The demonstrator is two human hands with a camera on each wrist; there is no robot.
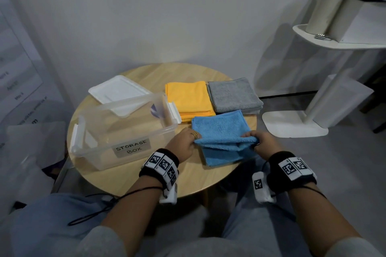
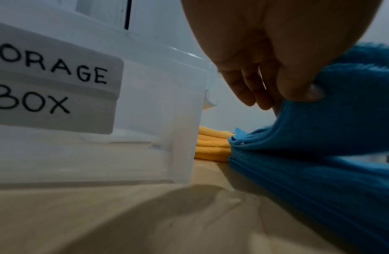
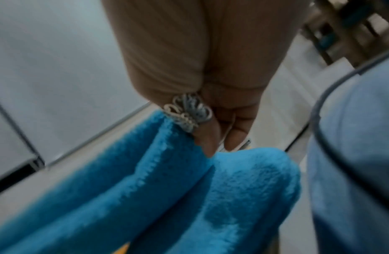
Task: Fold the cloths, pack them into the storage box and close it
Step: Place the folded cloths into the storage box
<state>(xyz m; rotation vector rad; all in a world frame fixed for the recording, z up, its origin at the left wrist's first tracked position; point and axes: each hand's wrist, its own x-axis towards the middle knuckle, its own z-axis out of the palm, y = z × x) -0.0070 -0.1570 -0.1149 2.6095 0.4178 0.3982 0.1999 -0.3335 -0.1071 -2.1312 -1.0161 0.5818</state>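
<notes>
Your left hand (image 1: pixel 183 142) and right hand (image 1: pixel 264 142) each pinch a corner of the blue cloth (image 1: pixel 221 129) — its raised edge runs left-right, by the storage box (image 1: pixel 125 129). Only the left wrist view shows the yellow cloth (image 2: pixel 213 146) layers.

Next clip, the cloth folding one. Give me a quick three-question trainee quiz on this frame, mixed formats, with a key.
1. True or false: the white lid is on the storage box.
2. Which cloth do the left hand and right hand grip?
A. yellow cloth
B. grey cloth
C. blue cloth
3. Fill in: the yellow and grey cloths lie folded on the round ____.

Key:
1. False; it lies on the table behind the open box.
2. C
3. table
</notes>
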